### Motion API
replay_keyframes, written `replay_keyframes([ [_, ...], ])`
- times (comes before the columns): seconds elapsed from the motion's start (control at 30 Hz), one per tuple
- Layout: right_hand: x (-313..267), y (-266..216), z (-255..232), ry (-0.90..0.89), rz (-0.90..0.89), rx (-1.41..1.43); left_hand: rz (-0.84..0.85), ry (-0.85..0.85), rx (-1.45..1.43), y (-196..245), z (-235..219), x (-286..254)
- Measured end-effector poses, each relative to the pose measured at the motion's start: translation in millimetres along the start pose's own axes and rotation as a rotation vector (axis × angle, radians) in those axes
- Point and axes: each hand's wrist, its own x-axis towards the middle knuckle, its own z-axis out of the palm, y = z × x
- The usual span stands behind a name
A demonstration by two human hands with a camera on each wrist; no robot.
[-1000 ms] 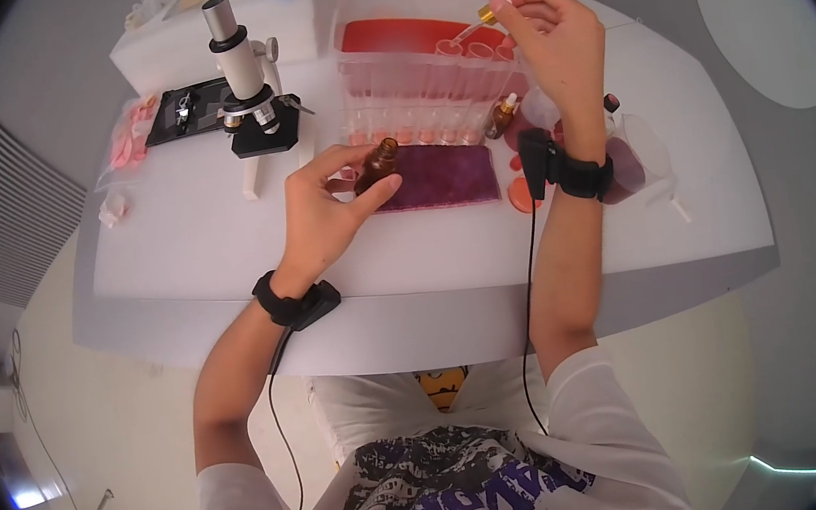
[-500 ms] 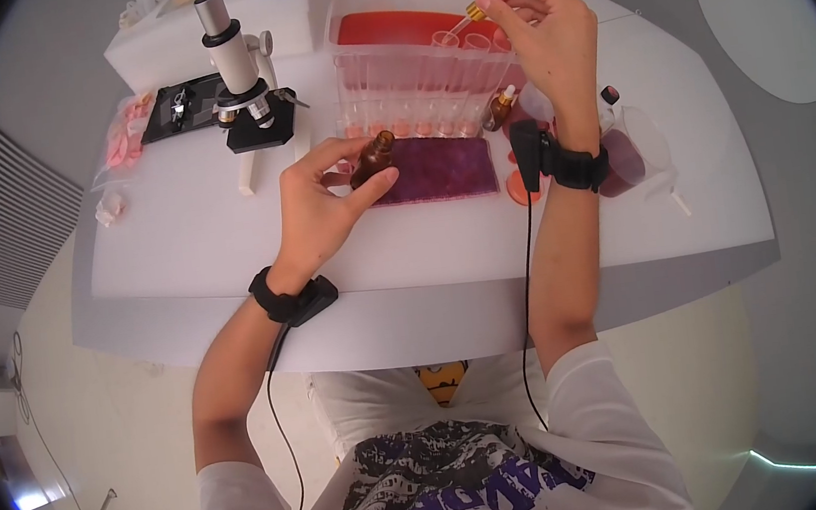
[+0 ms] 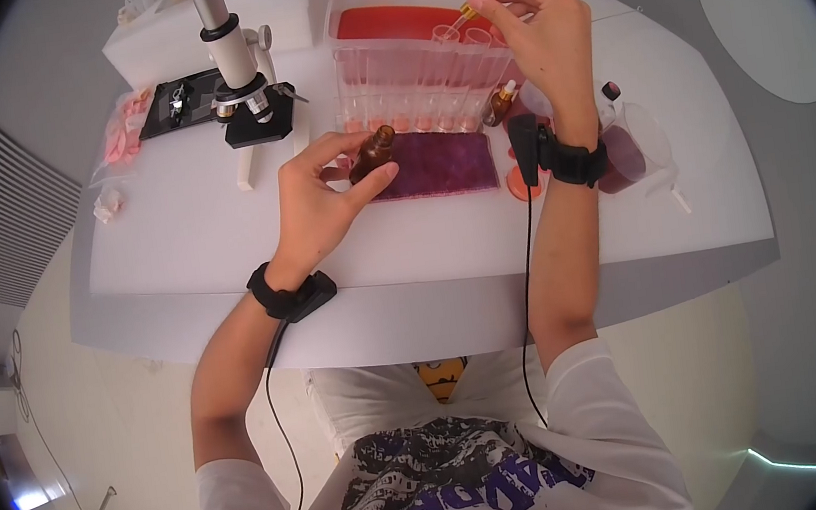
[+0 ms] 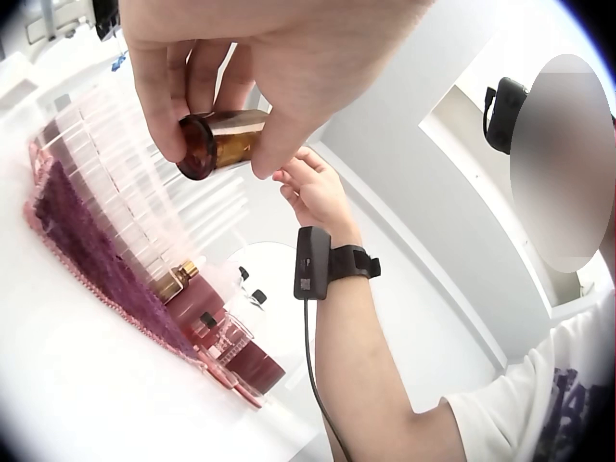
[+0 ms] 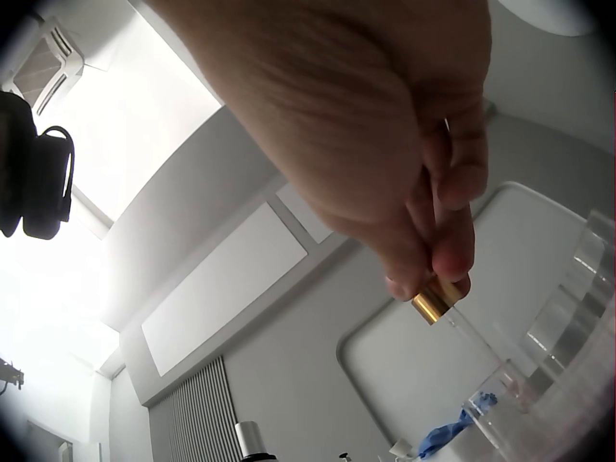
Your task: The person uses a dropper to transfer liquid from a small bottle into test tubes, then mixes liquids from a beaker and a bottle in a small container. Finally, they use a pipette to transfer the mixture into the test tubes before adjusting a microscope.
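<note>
Right hand: from where I stand, the right hand [image 3: 551,49] pinches the dropper [image 3: 468,11] by its gold-collared top, between thumb and fingertips.
Dropper tip: the glass slants down to the mouth of a test tube [image 3: 444,34]; whether it is inside, and how deep, I can't tell.
Dropper angle: a slant like this suits seeing the opening, but I'd bring the glass closer to upright, so drops fall down the middle and not onto the rim.
Squeeze: light and slow seems right, one drop at a time; I can't tell how much liquid the glass holds.
Left hand: the left hand [image 3: 319,200] grips the brown bottle [image 3: 374,157] with the thumb on one side and fingers on the other.
Brown bottle: it is uncapped, held up near the left end of the purple mat [image 3: 453,164], its neck leaning. Levelling it would guard against a spill.
Tube row: another open tube [image 3: 479,37] sits just beside the first, so a small drift could send a drop into the wrong one.
Right wrist: the forearm reaches over the counter [image 3: 406,240] near a second dropper bottle [image 3: 500,104]; a high, steady wrist should spare it a knock.
</note>
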Motion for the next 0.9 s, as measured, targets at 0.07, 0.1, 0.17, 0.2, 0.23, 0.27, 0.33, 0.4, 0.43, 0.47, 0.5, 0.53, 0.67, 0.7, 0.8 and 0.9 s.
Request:
replay_keyframes([
  [0.07, 0.4, -0.5, -0.3, -0.007, -0.013, -0.010, 0.000, 0.005, -0.001, -0.6, 0.3, 0.3],
  [0.1, 1.0, -0.3, -0.1, -0.008, -0.016, -0.008, -0.001, 0.004, -0.001, -0.5, 0.2, 0.4],
  [0.17, 1.0, -1.4, -0.2, -0.011, -0.019, -0.005, 0.005, 0.007, 0.005, 0.0, -0.2, 0.3],
  [0.2, 0.5, -2.9, -0.8, -0.010, -0.011, -0.005, 0.003, 0.007, 0.005, 0.5, -0.3, 0.3],
  [0.23, 0.1, -3.7, -1.0, -0.010, -0.004, -0.005, 0.005, 0.005, 0.006, 1.1, -0.3, 0.3],
  [0.27, 0.0, -2.8, -1.1, -0.011, -0.003, -0.005, 0.006, 0.004, 0.006, 1.4, -0.2, 0.3],
  [0.33, 0.3, -2.3, -1.4, 0.036, -0.036, 0.008, 0.008, 0.004, 0.005, 0.6, -0.2, 0.4],
  [0.4, 0.9, -6.6, -4.0, 0.054, -0.024, 0.014, 0.010, 0.005, 0.003, 0.4, -0.4, 0.3],
  [0.43, 1.2, -10.9, -5.7, 0.072, -0.012, 0.021, 0.016, 0.009, 0.007, 0.9, -0.7, 0.2],
  [0.47, 1.2, -14.5, -6.2, 0.071, -0.011, 0.021, 0.022, 0.013, 0.011, 1.5, -0.9, 0.1],
  [0.5, 0.9, -18.4, -5.9, 0.096, 0.002, 0.067, 0.020, 0.014, 0.011, 1.9, -0.7, 0.1],
  [0.53, 0.9, -24.4, -6.2, 0.122, 0.014, 0.113, 0.038, 0.032, -0.003, 2.4, -0.6, 0.2],
  [0.67, -0.8, -58.8, -15.9, -0.050, 0.096, 0.407, 0.082, 0.112, 0.024, 3.3, -3.9, -0.1],
  [0.7, -2.5, -68.3, -15.9, -0.159, 0.134, 0.458, 0.079, 0.112, 0.029, 4.4, -4.8, 0.0],
  [0.8, -6.8, -74.5, -3.2, -0.314, 0.128, 0.528, 0.103, 0.176, 0.030, 7.1, -7.4, 1.6],
  [0.9, -13.4, -70.1, 14.5, -0.364, 0.033, 0.541, 0.125, 0.231, 0.045, 7.8, -9.4, 2.6],
])
